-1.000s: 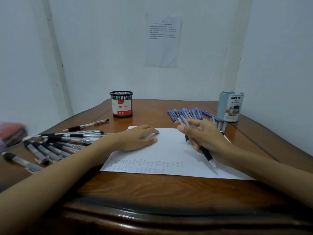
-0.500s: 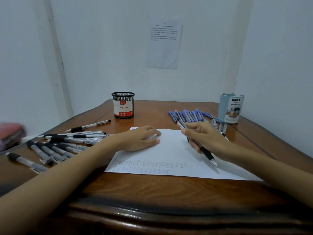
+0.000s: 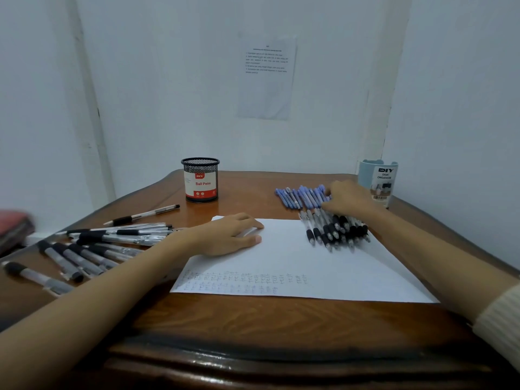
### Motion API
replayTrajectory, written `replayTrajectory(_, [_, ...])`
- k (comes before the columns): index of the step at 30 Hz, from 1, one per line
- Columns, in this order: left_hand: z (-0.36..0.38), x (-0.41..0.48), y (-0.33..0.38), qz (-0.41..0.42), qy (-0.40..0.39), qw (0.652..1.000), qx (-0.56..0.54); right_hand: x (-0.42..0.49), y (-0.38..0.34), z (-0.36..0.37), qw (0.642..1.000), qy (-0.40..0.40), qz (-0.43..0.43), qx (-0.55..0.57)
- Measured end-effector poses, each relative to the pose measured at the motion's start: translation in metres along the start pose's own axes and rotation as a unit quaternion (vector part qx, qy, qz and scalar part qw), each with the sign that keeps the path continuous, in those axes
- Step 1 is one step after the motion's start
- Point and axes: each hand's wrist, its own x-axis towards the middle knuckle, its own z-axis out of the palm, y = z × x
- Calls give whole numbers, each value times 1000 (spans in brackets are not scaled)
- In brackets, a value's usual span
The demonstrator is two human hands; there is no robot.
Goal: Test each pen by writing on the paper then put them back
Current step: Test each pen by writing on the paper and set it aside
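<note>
A white sheet of paper point(image 3: 304, 260) lies on the wooden desk, with rows of small pen marks near its front edge. My left hand point(image 3: 228, 235) lies flat on the sheet's left part and holds nothing. A row of black-grip pens point(image 3: 334, 229) lies on the paper's right corner. Behind it is a row of blue pens point(image 3: 301, 197). My right hand point(image 3: 349, 199) is stretched out over the far ends of both rows. Its fingertips touch the blue pens, its fingers are apart, and no pen is lifted.
Several black-grip pens point(image 3: 92, 246) lie scattered on the desk's left side. A black mesh cup labelled Ball Pens point(image 3: 200, 180) stands at the back centre. A pale blue desk organizer point(image 3: 378, 178) stands at the back right. A red object point(image 3: 12, 226) sits at the far left.
My right hand carried a black-grip pen from over the paper back to the row at the right, let go of it, and now reaches further back. My left hand stayed on the paper.
</note>
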Motion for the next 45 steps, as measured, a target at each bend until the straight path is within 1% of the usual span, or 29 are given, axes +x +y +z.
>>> replayTrajectory(5, [1, 2, -3, 5, 7, 1000, -3, 0, 1, 2, 999, 27, -22, -28])
replayTrajectory(11, [-3, 2, -2, 3, 16, 1000, 8, -3, 2, 1, 1000, -7, -17, -18])
replayTrajectory(13, [-8, -1, 0, -14, 34, 999, 35, -7, -2, -2, 999, 5, -18, -30])
replayTrajectory(14, [-12, -3, -1, -25, 49, 996, 68, -8, -6, -4, 999, 19, -24, -31])
replayTrajectory(16, [-22, -10, -8, -50, 71, 987, 133, -9, -24, -7, 998, 35, -47, -11])
replayTrajectory(17, [-27, -14, -14, -62, 76, 985, 140, -10, -36, -7, 997, 38, -64, 1])
replayTrajectory(22, [-56, -53, -60, -121, 114, 982, 91, -8, -111, 1, 984, 58, -149, 83])
replayTrajectory(24, [-62, -74, -80, -149, 133, 977, 77, 2, -145, 11, 973, 41, -199, 108])
replayTrajectory(27, [-64, -102, -109, -192, 144, 969, 61, 17, -197, 32, 956, -9, -266, 125])
replayTrajectory(31, [-61, -130, -135, -243, 148, 958, 35, 24, -250, 53, 946, -80, -286, 127])
replayTrajectory(33, [-57, -139, -143, -259, 147, 954, 27, 25, -264, 61, 944, -102, -298, 99])
replayTrajectory(35, [-54, -145, -149, -269, 149, 951, 21, 26, -271, 65, 940, -111, -315, 67])
replayTrajectory(37, [-52, -148, -155, -275, 153, 949, 17, 26, -273, 65, 940, -97, -320, 71])
replayTrajectory(40, [-50, -150, -158, -275, 155, 949, 12, 28, -267, 65, 942, -32, -314, 111])
replayTrajectory(41, [-50, -150, -158, -273, 160, 949, 10, 29, -263, 64, 939, -31, -311, 144])
replayTrajectory(43, [-51, -149, -155, -264, 176, 948, 5, 29, -253, 59, 918, -73, -306, 242])
replayTrajectory(45, [-55, -147, -150, -250, 194, 949, 2, 28, -238, 45, 894, -96, -306, 312])
